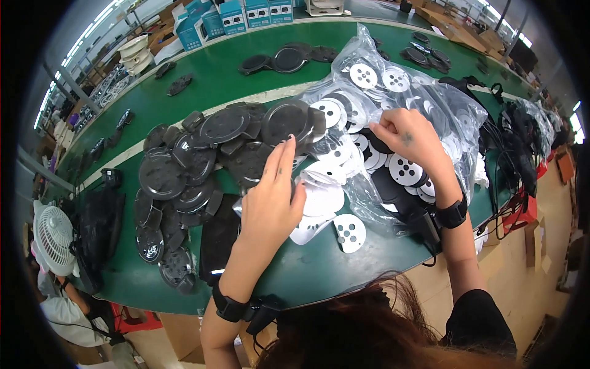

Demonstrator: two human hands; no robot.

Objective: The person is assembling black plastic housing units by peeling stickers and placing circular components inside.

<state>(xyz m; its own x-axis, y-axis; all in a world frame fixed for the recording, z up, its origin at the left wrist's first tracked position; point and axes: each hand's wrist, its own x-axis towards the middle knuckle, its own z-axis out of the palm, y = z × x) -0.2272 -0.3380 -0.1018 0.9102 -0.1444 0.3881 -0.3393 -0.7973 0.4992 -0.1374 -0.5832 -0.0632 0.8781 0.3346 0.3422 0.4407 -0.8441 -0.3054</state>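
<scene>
My left hand (270,200) reaches over the table with its fingers stretched out, fingertips at a round black plastic device (286,123) in a heap of similar ones. Its thumb is beside loose white discs (322,200). My right hand (409,135) is closed, fingers curled in, above a clear plastic bag (369,203) full of white discs with dark holes. A dark patch shows under its fingertips; whether they pinch anything is hidden. One white disc with holes (351,234) lies alone near the table's front edge. Both wrists wear black bands.
Flat black devices (163,175) are heaped left of my left hand. Beyond a pale strip runs a green surface (215,74) with more black devices (289,58). Blue boxes (233,17) stand at the back. A white fan (54,240) is far left; black cables (501,138) lie right.
</scene>
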